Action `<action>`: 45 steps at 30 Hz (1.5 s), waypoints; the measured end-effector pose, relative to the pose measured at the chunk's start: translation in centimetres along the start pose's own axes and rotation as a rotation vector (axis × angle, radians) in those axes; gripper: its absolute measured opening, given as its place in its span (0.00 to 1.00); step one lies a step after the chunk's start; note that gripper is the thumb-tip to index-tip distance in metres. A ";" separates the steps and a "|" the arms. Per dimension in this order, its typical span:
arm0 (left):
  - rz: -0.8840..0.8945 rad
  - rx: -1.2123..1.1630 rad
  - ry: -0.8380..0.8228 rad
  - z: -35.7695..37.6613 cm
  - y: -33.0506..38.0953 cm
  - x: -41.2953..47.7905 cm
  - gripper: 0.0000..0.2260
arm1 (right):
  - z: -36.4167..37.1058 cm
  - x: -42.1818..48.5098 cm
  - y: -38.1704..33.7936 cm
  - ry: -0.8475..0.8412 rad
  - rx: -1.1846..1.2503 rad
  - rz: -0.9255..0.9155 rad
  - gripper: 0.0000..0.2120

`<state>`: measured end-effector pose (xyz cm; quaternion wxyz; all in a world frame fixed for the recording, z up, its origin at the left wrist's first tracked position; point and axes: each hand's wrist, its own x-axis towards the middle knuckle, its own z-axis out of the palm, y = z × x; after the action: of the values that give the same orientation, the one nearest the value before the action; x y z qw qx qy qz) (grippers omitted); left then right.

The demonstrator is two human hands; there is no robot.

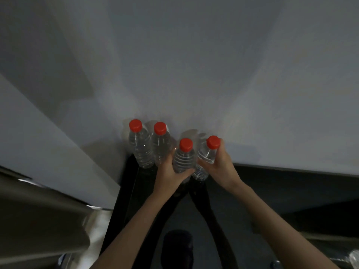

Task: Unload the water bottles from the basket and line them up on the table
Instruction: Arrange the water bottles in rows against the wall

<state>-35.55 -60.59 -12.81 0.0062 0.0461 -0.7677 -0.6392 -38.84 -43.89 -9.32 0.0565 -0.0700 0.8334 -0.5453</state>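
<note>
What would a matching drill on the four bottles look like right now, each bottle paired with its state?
Column one:
1. far-left bottle
2. second bottle from the left
3. third bottle from the left
4. far-right bottle

Column two:
A. gripped by the right hand, tilted
B. gripped by the left hand
C. standing free at the row's outer end, near the white table edge
D. standing free, right beside the left hand

Pairs: 1-C, 2-D, 3-B, 4-A
</note>
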 end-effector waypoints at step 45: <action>-0.804 -0.990 0.153 1.8 -0.8 -0.2 0.25 | 0.7 0.9 -1.7 0.161 -0.216 0.137 0.27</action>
<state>-35.39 -58.98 -13.89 -0.1587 0.3675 -0.3017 -0.8653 -39.54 -45.32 -8.06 0.0188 0.0256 0.8919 -0.4511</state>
